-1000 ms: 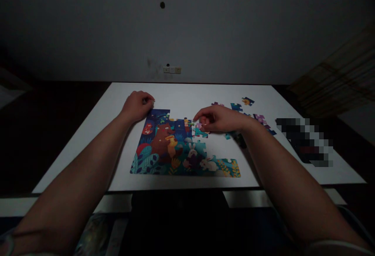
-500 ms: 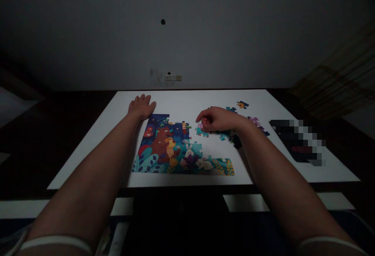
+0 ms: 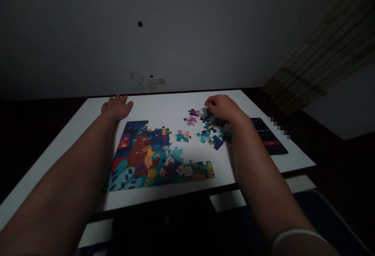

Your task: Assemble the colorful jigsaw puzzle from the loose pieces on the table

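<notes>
A partly assembled jigsaw puzzle (image 3: 137, 158), with a bear and white rabbits on it, lies flat near the table's front edge. My left hand (image 3: 117, 107) rests palm down beyond its upper left corner, fingers spread, holding nothing. Just right of the assembled part lies a loose teal and pink puzzle piece (image 3: 183, 136), apart from it. Over the back of the loose pile, my right hand (image 3: 222, 105) is closed with its fingers curled; whatever they may hold is hidden. Several loose pieces, among them a dark blue one (image 3: 216, 142) and a pink one (image 3: 191, 120), lie below and left of it.
A dark phone (image 3: 271, 141) with a lit screen, partly pixelated, lies right of my right forearm. The white table (image 3: 164, 105) ends close to a grey wall with a socket strip (image 3: 156, 80). A curtain (image 3: 307, 80) hangs at the right.
My right hand has left the teal and pink piece and moved right and back to the loose pile. The view has turned right. My left hand still lies flat on the table.
</notes>
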`<state>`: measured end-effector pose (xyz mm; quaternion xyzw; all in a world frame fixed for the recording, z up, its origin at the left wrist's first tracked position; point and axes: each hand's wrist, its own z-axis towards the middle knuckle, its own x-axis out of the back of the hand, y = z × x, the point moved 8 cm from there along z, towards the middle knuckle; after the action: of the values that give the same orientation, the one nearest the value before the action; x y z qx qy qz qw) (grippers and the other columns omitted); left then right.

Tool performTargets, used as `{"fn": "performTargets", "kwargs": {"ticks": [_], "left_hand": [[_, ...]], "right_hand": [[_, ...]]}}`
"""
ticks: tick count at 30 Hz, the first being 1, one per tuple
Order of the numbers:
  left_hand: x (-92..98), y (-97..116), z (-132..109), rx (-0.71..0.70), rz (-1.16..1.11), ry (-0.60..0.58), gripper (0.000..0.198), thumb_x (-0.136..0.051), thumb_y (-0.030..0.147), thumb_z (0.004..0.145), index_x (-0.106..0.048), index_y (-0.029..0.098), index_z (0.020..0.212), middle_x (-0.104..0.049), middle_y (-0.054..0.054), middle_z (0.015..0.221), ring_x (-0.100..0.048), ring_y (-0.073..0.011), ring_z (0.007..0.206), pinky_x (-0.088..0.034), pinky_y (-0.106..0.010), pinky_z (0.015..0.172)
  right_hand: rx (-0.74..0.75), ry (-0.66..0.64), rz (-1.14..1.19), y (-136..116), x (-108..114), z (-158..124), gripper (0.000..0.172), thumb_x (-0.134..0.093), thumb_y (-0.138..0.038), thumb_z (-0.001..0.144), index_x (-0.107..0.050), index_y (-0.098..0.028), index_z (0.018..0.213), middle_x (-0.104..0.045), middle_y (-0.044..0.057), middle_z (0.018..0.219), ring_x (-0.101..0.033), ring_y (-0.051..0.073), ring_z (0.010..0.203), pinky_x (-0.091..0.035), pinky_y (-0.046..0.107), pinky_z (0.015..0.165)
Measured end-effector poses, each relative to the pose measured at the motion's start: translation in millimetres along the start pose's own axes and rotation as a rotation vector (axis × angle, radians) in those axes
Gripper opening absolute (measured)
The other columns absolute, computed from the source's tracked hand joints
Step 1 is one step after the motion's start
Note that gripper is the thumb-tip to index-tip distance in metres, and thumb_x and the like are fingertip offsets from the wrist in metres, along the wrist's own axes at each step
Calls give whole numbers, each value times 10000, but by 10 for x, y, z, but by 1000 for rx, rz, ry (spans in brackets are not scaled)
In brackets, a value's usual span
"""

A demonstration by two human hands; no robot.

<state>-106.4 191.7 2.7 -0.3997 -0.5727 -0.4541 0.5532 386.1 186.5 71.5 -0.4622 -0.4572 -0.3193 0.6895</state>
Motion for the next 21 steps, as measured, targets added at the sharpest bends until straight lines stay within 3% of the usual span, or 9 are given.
{"fn": "performTargets", "kwargs": {"ticks": [3, 7, 11, 14, 16, 21], "left_hand": [[23, 6, 5, -19, 13, 3, 866, -332, 663, 1142, -511, 139, 1807, -389, -247, 1928, -402, -527, 1728, -366, -758, 1353], [59, 7, 19, -51, 33, 63, 742, -393, 576, 1156, -629, 107, 1680, -591, -219, 1803, -581, -506, 1550, -491, -720, 1252], [38, -26, 61, -38, 46, 77, 722, -447, 593, 1129, -639, 142, 1660, -622, -191, 1787, -604, -456, 1532, -526, -639, 1231], [28, -17, 78, -47, 54, 62, 835, -421, 651, 1110, -614, 78, 1687, -575, -237, 1813, -595, -461, 1551, -507, -602, 1256], [36, 1, 78, -56, 47, 59, 845, -425, 645, 1104, -618, 60, 1683, -571, -240, 1814, -597, -473, 1553, -503, -604, 1264], [68, 54, 59, -61, 31, 63, 729, -435, 558, 1116, -631, 132, 1674, -620, -179, 1787, -606, -440, 1546, -523, -585, 1225]], "right_hand": [[-148, 24, -92, 297, 114, -48, 330, -645, -317, 1113, -935, -215, 1232, -891, 193, 1279, -808, 385, 1185, -603, 479, 1018], [-415, -19, -138, 640, 199, -162, 297, -709, -316, 1083, -936, -257, 1265, -872, 188, 1383, -799, 426, 1281, -600, 516, 1039], [-657, 137, -148, 881, 416, -341, 374, -679, -265, 1077, -912, -274, 1368, -840, 215, 1460, -754, 482, 1404, -543, 651, 1158], [-686, 251, -139, 953, 503, -400, 431, -621, -283, 1105, -881, -252, 1448, -831, 244, 1462, -734, 502, 1432, -542, 675, 1159], [-667, 253, -146, 971, 458, -377, 458, -590, -299, 1122, -864, -230, 1481, -821, 259, 1473, -723, 506, 1441, -545, 669, 1159], [-532, 68, -170, 890, 76, -197, 593, -649, -469, 1126, -758, -168, 1625, -771, 283, 1554, -657, 507, 1490, -543, 634, 1174]]}}
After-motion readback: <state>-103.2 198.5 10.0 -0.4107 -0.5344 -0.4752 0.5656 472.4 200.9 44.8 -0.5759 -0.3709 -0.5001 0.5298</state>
